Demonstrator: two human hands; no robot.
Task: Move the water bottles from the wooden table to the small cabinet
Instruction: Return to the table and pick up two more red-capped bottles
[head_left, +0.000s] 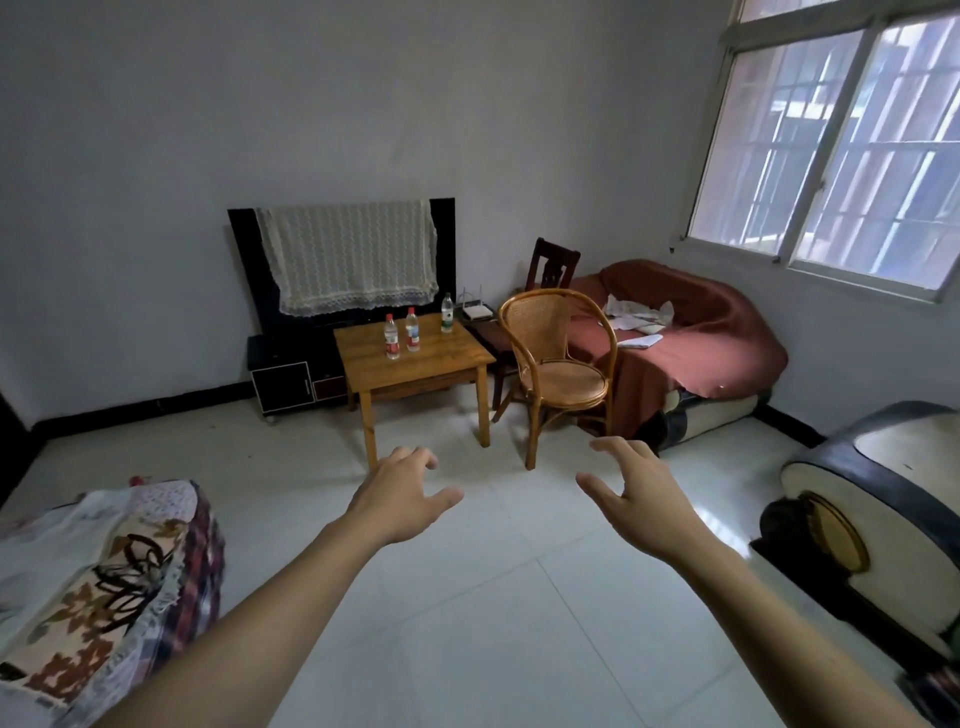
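From my remote seat, both bare arms reach out over the white tile floor (467, 623) with nothing in either hand. My left hand (402, 499) hangs palm down, fingers loosely spread and slightly curled, the thumb pointing toward the right. My right hand (631, 499) mirrors it, fingers wide apart and bent at the tips, holding nothing.

Well beyond the fingertips, across the room, stands the wooden table (415, 358). Three water bottles rest upright on its top: a red-labelled bottle (391, 336) nearest the front left, a second red-labelled bottle (412, 329) just beside it to the right, and a green-labelled bottle (447, 313) apart from them at the far right corner. All three are far from both hands, above them in the frame and slightly left of the gap between them.

Behind and to the left of the table sits the small cabinet (283, 382), dark and low, under a black screen (343, 260) draped with a pale lace cloth (353, 254). A rattan chair (558, 364) stands just right of the table, with a sofa (691, 338) under a red cover beyond it, below the window (841, 156).
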